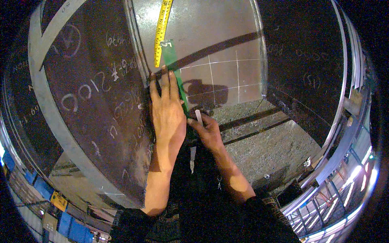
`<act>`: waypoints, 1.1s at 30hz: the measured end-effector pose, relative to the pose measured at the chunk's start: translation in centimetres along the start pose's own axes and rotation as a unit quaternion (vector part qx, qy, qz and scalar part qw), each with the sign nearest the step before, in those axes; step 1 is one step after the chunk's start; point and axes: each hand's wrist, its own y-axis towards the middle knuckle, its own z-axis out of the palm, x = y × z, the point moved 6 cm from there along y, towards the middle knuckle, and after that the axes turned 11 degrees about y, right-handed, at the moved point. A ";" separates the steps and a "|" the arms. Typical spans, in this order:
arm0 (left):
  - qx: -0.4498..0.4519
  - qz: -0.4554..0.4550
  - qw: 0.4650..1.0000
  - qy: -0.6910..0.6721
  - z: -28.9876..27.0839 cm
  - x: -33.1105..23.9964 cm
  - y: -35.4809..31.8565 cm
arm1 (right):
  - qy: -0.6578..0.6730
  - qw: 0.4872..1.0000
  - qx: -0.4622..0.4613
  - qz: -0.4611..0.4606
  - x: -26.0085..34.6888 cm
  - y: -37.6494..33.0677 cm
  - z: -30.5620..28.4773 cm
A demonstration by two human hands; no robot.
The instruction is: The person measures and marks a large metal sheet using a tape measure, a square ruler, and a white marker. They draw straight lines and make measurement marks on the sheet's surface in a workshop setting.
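Note:
My left hand (168,111) lies with its fingers stretched out along a flat green strip (170,56), pressing on its left side. The strip rests on a brown metal plate (227,24) that bears a grid of thin white lines. My right hand (208,131) is closed around a white stick of chalk (198,116), which stands up between the fingers; its thumb is close to the strip's near end. Beyond my left fingertips, a yellow tape measure blade (161,30) lies on the plate, overlapping the strip's far end. The tape's case is out of view.
A dark metal wall (97,93) with chalk marks rises on the left, and another dark wall (300,60) on the right. Rough grey concrete floor (279,146) shows at the plate's near right. Blue panels (75,231) stand far off at lower left.

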 end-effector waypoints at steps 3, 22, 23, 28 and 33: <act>-0.004 -0.002 1.000 -0.006 -0.2 0.0 -0.1 | 0.001 1.000 0.001 0.009 0.3 -0.2 0.1; 0.004 0.001 1.000 -0.009 -0.2 0.0 -0.1 | -0.006 1.000 -0.003 0.009 0.1 0.1 -0.3; 0.006 0.002 1.000 -0.005 -0.1 0.1 -0.1 | -0.001 1.000 0.000 0.010 0.1 0.2 -0.2; 0.011 0.004 1.000 -0.010 -0.2 0.2 0.1 | -0.032 0.997 0.008 0.065 0.8 0.0 -0.2; 0.010 0.002 1.000 -0.008 -0.8 0.1 0.4 | -0.039 0.998 0.010 0.042 0.8 0.1 -0.2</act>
